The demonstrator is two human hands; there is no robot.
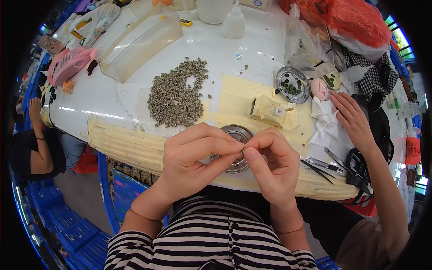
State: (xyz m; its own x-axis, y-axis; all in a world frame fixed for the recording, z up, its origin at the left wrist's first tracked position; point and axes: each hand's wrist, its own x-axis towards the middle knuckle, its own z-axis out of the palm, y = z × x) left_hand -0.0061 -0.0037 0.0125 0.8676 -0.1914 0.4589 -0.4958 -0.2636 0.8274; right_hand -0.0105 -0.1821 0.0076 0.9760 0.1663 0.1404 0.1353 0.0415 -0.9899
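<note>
My left hand (198, 157) and my right hand (275, 165) meet fingertip to fingertip over a round metal dish (238, 132) near the table's front edge. Thumb and forefinger of each are pinched together around something tiny, too small to name. The hands hide much of the dish and whatever lies in its middle. Beyond my left hand spreads a heap of small metallic pieces (174, 96). Past my right hand stands a block wrapped in yellowish tape (268, 112), with a small pale peg on top.
Tweezers (320, 171) lie right of my right hand. A co-worker's hand (353, 118) rests beside a white tissue (323, 118) and a round tin of dark green bits (292, 85). Clear plastic trays (139, 42) and a white squeeze bottle (234, 23) stand farther back.
</note>
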